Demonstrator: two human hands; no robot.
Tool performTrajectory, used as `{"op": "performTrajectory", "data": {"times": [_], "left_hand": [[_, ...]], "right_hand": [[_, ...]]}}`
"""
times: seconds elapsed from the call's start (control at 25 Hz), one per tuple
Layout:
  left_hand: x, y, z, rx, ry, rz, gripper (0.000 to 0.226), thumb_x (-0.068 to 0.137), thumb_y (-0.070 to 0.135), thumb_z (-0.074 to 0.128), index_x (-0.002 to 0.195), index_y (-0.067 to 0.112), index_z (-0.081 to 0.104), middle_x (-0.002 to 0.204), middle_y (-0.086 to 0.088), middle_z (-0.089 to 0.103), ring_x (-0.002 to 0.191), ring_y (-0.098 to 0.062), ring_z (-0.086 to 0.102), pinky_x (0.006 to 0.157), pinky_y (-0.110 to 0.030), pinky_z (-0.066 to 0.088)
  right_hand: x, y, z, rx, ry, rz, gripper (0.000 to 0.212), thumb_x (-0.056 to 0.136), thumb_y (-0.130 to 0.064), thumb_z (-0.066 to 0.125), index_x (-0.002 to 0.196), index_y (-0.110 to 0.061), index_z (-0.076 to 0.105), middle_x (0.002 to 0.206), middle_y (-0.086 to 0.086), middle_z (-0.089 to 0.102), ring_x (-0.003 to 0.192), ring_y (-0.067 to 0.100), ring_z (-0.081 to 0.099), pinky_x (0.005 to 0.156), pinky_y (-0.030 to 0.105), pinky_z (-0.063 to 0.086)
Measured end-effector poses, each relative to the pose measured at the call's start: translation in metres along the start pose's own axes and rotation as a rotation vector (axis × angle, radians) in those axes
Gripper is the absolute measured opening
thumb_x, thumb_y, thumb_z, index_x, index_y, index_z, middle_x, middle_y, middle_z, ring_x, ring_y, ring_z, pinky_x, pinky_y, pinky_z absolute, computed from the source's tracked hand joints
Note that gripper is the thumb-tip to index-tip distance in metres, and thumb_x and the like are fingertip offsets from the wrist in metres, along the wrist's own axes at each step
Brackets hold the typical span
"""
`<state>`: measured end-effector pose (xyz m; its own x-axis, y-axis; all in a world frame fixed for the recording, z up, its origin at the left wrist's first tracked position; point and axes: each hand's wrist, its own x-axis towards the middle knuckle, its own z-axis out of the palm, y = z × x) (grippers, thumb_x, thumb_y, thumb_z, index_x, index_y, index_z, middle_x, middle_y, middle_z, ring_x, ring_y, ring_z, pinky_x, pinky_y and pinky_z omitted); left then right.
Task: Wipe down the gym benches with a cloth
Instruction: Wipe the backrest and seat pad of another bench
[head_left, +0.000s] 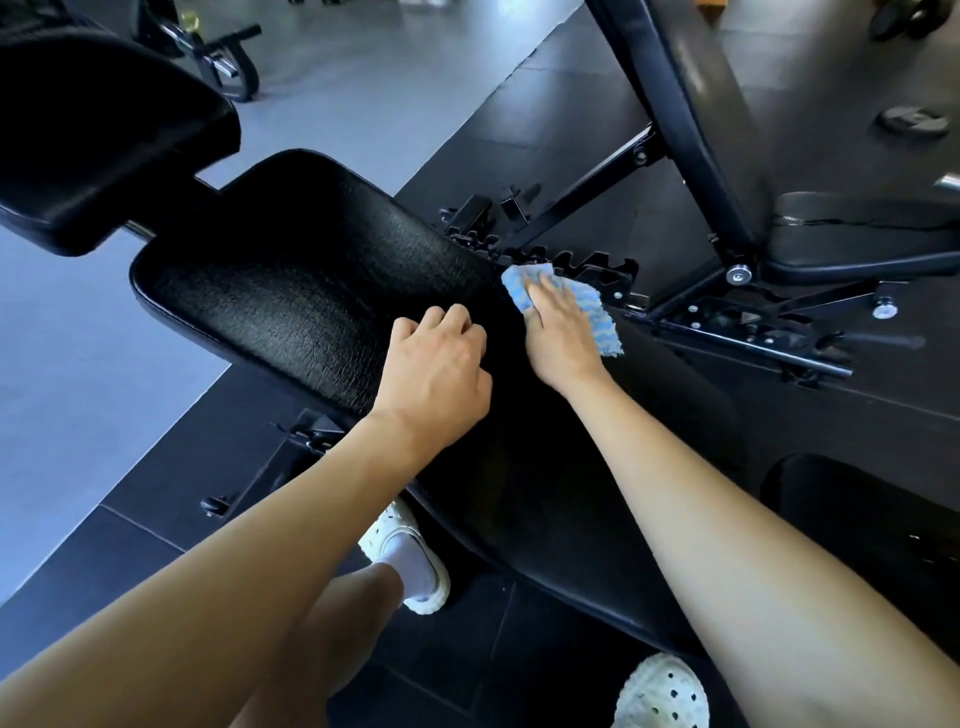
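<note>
A black padded gym bench runs diagonally through the head view, from its upper-left seat pad down under my arms. My right hand presses flat, fingers straight, on a blue-and-white striped cloth at the pad's right edge. My left hand rests on the middle of the pad with its fingers curled under, holding nothing.
A second black pad sits at upper left. Another bench with its toothed adjustment rail stands close on the right. A weight plate lies on the dark floor mats. My white shoes stand beside the bench.
</note>
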<state>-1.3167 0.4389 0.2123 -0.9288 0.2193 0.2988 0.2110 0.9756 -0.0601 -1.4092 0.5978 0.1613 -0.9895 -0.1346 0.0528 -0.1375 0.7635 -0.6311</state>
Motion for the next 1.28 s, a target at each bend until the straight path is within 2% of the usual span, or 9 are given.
{"op": "performTrajectory", "data": {"times": [0.2,0.32,0.48,0.6,0.72,0.84,0.92,1.12,1.28], "left_hand": [[0.001,0.008,0.006,-0.028,0.009,-0.006,0.019,0.081,0.025,0.051,0.088,0.019,0.067,0.099,0.003,0.058,0.093,-0.022,0.054,0.079,-0.041,0.041],[0.000,0.011,0.010,-0.021,0.005,0.005,0.019,0.081,0.025,0.051,0.090,0.020,0.067,0.098,0.004,0.058,0.092,-0.021,0.054,0.078,-0.039,0.039],[0.000,0.013,0.004,-0.024,-0.035,0.009,0.020,0.083,0.025,0.051,0.095,0.020,0.067,0.102,0.004,0.059,0.095,-0.022,0.054,0.081,-0.040,0.042],[-0.004,0.010,0.002,-0.050,-0.051,0.009,0.023,0.083,0.023,0.053,0.100,0.018,0.068,0.107,0.003,0.059,0.100,-0.023,0.054,0.083,-0.041,0.045],[-0.006,0.012,0.003,-0.055,-0.037,0.011,0.030,0.081,0.024,0.049,0.101,0.015,0.068,0.106,0.000,0.060,0.099,-0.026,0.055,0.080,-0.043,0.047],[-0.009,0.017,0.005,-0.065,-0.037,0.013,0.033,0.077,0.026,0.043,0.097,0.014,0.067,0.103,-0.001,0.060,0.097,-0.027,0.055,0.078,-0.044,0.046],[-0.013,0.018,0.005,-0.059,-0.042,0.022,0.033,0.078,0.027,0.042,0.097,0.016,0.067,0.103,0.000,0.060,0.097,-0.026,0.055,0.080,-0.044,0.046],[-0.025,0.013,-0.006,-0.075,-0.075,0.073,0.033,0.084,0.028,0.043,0.099,0.019,0.071,0.112,0.002,0.065,0.107,-0.023,0.059,0.100,-0.041,0.041],[-0.050,0.002,-0.011,-0.079,-0.039,0.089,0.033,0.081,0.025,0.042,0.095,0.019,0.072,0.110,0.003,0.064,0.106,-0.023,0.058,0.099,-0.039,0.041]], "right_hand": [[-0.074,0.030,-0.001,0.084,0.004,-0.065,0.050,0.109,-0.019,0.036,0.159,-0.027,0.030,0.169,-0.008,0.013,0.157,0.014,-0.002,0.128,0.040,0.003],[-0.072,0.047,-0.004,0.029,-0.014,-0.097,0.051,0.109,-0.017,0.035,0.159,-0.028,0.031,0.169,-0.010,0.014,0.157,0.013,0.001,0.127,0.036,0.004],[-0.017,0.045,-0.015,0.046,0.011,0.085,0.052,0.109,-0.015,0.031,0.160,-0.027,0.028,0.170,-0.004,0.013,0.157,0.024,0.005,0.127,0.042,0.010],[-0.011,0.026,-0.007,0.015,0.033,0.188,0.054,0.107,-0.017,0.029,0.160,-0.027,0.026,0.170,-0.003,0.010,0.157,0.027,0.004,0.125,0.051,0.013],[-0.054,0.004,0.008,0.046,0.045,0.053,0.056,0.105,-0.014,0.035,0.159,-0.026,0.030,0.170,-0.003,0.014,0.157,0.026,0.004,0.125,0.052,0.011],[-0.098,0.003,0.015,0.062,-0.003,-0.124,0.056,0.105,-0.012,0.039,0.158,-0.027,0.033,0.169,-0.008,0.015,0.157,0.019,0.002,0.127,0.042,0.004],[-0.085,0.020,0.004,0.042,-0.059,-0.163,0.056,0.105,-0.009,0.038,0.157,-0.030,0.034,0.169,-0.010,0.014,0.157,0.018,0.003,0.126,0.038,0.005],[-0.029,0.024,-0.026,0.154,-0.160,0.168,0.058,0.107,-0.010,0.030,0.159,-0.035,0.028,0.169,-0.015,0.005,0.157,0.015,-0.004,0.125,0.035,0.006],[-0.065,-0.002,-0.008,0.037,-0.108,0.132,0.060,0.106,-0.010,0.030,0.161,-0.032,0.021,0.171,-0.007,0.002,0.157,0.024,-0.005,0.126,0.050,0.012]]}}
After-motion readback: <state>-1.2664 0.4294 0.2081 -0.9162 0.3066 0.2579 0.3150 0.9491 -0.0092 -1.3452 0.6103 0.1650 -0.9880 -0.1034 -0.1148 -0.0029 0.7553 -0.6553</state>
